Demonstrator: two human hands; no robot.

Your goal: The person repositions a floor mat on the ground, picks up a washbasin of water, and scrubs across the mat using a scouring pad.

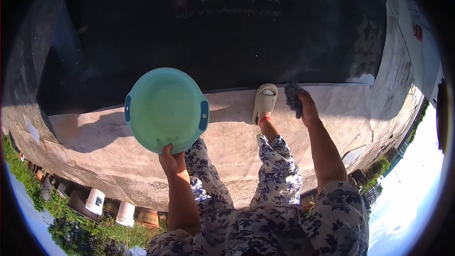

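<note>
A light green plastic basin (166,106) with dark blue side handles is held up in front of me. My left hand (173,162) grips its near rim, thumb on top, and the other fingers show as shadows through the plastic. On the other side, my right hand (309,107) is closed around a dark grey, frizzy scouring pad (293,98). That pad hangs in the air just right of my sandal (264,103), near the edge of a large black doormat (227,47). I see nothing lying in the basin.
The mat carries faded lettering and covers the far ground. Sunlit concrete (237,161) lies under my feet. Behind me, upside down in the view, are a white bucket (95,202), another white bucket (125,214), an orange-brown pot (149,218) and green plants (71,230).
</note>
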